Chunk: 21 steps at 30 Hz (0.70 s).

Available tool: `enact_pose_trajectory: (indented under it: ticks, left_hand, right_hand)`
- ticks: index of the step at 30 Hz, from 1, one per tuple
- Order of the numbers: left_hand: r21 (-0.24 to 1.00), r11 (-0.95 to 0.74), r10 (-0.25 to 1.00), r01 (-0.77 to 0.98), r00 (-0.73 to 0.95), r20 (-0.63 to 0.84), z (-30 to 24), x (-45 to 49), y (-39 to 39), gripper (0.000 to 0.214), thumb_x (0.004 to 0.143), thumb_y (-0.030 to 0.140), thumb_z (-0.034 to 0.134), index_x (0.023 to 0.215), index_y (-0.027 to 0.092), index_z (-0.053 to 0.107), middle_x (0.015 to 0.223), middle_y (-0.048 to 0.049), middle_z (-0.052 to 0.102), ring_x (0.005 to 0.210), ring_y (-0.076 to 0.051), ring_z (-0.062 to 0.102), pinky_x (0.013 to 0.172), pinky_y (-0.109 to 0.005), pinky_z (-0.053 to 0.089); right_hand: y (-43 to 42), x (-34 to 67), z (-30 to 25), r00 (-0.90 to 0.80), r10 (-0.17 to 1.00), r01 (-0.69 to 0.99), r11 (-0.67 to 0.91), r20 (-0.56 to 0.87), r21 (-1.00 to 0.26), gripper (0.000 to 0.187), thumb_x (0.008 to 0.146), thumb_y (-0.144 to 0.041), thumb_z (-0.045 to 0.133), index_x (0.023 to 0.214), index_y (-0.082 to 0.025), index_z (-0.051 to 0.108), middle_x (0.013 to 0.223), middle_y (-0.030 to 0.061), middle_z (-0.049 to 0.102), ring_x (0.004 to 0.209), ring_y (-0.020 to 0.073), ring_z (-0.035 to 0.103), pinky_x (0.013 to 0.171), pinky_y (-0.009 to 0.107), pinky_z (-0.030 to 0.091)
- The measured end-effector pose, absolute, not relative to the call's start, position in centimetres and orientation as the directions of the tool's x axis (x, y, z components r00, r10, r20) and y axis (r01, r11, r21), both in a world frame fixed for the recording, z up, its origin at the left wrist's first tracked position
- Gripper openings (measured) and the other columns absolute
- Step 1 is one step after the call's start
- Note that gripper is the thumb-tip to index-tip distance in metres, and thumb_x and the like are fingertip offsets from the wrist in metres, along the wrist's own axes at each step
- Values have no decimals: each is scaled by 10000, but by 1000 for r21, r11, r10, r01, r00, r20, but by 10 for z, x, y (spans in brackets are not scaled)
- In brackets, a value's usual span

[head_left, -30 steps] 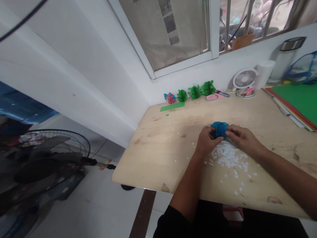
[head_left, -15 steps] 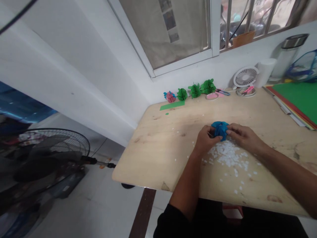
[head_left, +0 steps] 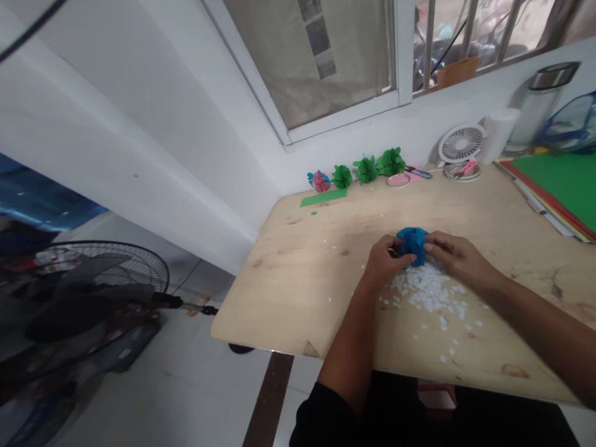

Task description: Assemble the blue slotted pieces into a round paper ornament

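Note:
A blue folded-paper ball (head_left: pixel 412 243) sits between both my hands just above the wooden table (head_left: pixel 307 292). My left hand (head_left: pixel 384 264) pinches its left side with closed fingers. My right hand (head_left: pixel 454 256) grips its right side, fingers pressed on the paper. Below the hands lies a heap of small white paper bits (head_left: pixel 431 295).
Along the back wall stand three green paper balls (head_left: pixel 367 169), a pink and blue one (head_left: pixel 320 181), a green paper strip (head_left: pixel 325 198), a pink tape roll (head_left: pixel 398 180), a small white fan (head_left: pixel 460 146) and a steel flask (head_left: pixel 537 102). Coloured sheets (head_left: pixel 561 186) lie at right. A floor fan (head_left: pixel 88 292) stands at left.
Both hands have kept hold of the blue paper ball and shifted only slightly; the view has drifted a little.

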<state>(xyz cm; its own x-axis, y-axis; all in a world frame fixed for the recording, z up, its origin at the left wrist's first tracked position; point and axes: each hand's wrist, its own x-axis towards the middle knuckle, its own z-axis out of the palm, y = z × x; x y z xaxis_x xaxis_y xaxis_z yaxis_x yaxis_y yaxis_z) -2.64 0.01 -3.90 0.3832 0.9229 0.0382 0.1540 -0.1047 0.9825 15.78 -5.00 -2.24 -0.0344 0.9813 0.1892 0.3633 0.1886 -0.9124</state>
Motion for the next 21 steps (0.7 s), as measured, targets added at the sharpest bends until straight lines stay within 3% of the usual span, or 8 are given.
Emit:
enact_pose_trajectory:
  ticks: [7,21]
  left_hand:
    - [993,-63,938,97,345,26,-41,-25,1,328,638,328,800,853,149,629,796,-17,659,694,-126,596,642,-257,493]
    - [993,-66,930,100,367,25,-44,-27,5,336,615,336,827,829,144,652,742,-2,651,663,-115,594,617,-242,495]
  right_hand:
    - [-51,155,-29,-16,959,440,261,283,-859,402,757,-552,690,984,-220,680,817,58,664,747,210,632,696,361,542]
    - [-46,163,-36,-146,910,570,398,388,-719,230,848,-371,584,1006,-247,696,875,68,699,774,224,659,729,373,539]
